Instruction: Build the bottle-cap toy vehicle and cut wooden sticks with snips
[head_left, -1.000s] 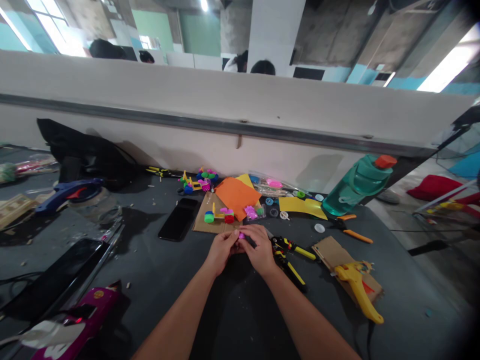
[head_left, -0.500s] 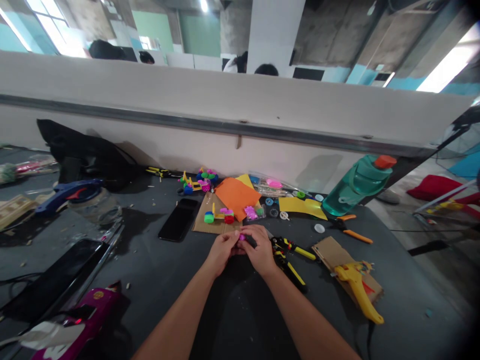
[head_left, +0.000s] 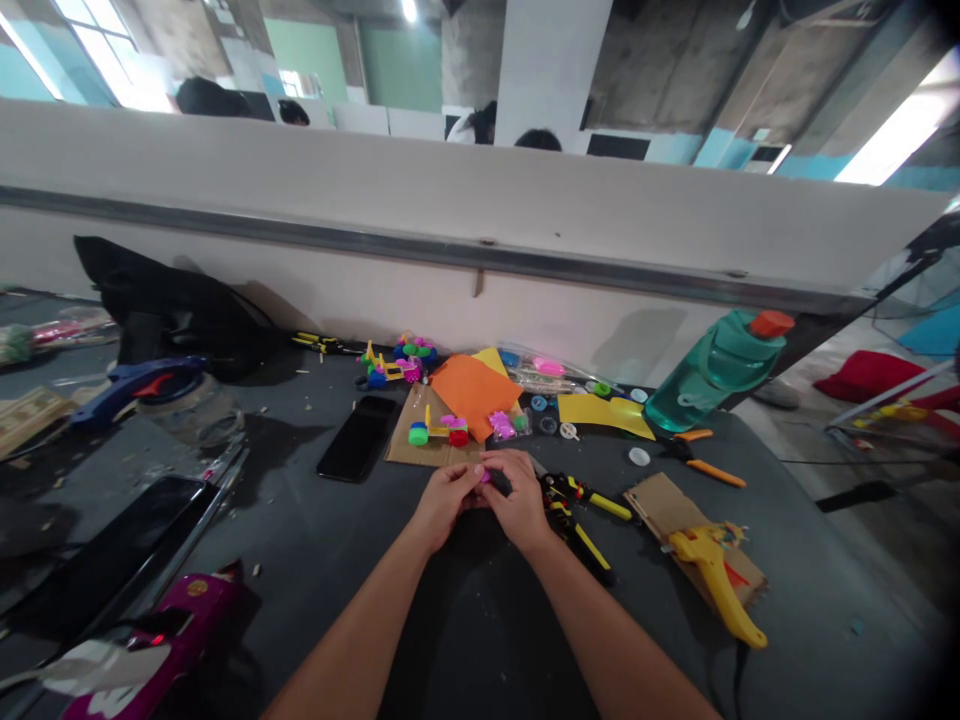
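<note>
Well left of the orange sheet [head_left: 469,395] and nearer the wearer lies a black slab [head_left: 112,550]; a blue tool [head_left: 142,385] rests by a clear jar [head_left: 195,415], farther back, and a black bag [head_left: 165,310] slumps left of the sheet, against the wall. A purple power strip [head_left: 195,605] sits left of the sheet, near the wearer. Just left of the sheet is a phone [head_left: 358,438], then some bright toys [head_left: 394,370] behind its left corner.

At the sheet's near edge stands a toy [head_left: 439,432] with green and red blocks. In front of the sheet the left hand [head_left: 444,500] and right hand [head_left: 521,500] are together, fingertips pinching a small pink piece [head_left: 486,476] between them, mostly hidden.

Right of the sheet, nearer the wearer, lie black-and-yellow pliers [head_left: 592,497]; right of it, a yellow strip [head_left: 606,414], a green bottle [head_left: 709,370] and, nearer, a yellow glue gun [head_left: 718,575] on cardboard [head_left: 660,505].
</note>
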